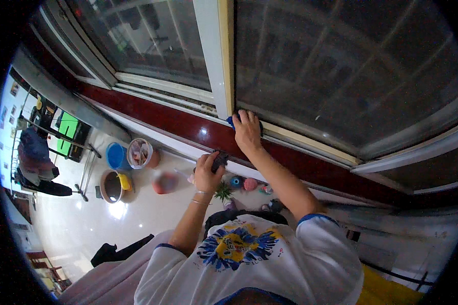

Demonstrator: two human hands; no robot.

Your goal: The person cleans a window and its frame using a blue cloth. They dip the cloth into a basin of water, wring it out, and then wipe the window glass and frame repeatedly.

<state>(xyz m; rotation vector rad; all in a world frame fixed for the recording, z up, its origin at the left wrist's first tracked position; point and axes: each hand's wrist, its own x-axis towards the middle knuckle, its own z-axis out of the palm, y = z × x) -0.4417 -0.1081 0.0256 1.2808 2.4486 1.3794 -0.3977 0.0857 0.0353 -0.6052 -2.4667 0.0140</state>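
My right hand [247, 133] is closed on a dark blue cloth [231, 121]. It presses the cloth on the window's lower frame, beside the foot of the upright white and cream window post [223, 61]. Lower and to the left, my left hand [207, 175] grips a dark, crumpled cloth [220, 160] near the edge of the dark red sill [188, 123]. Its fingers curl over the cloth, and bracelets circle the wrist. Large dark glass panes [331, 76] rise on both sides of the post.
On the shiny floor at left stand a blue bucket [116, 157], a bucket of assorted items [151, 161] and a round tub [105, 195] with a yellow object [124, 181]. Below my hands are a small green plant [222, 192] and round objects. A clothes rack [61, 134] stands far left.
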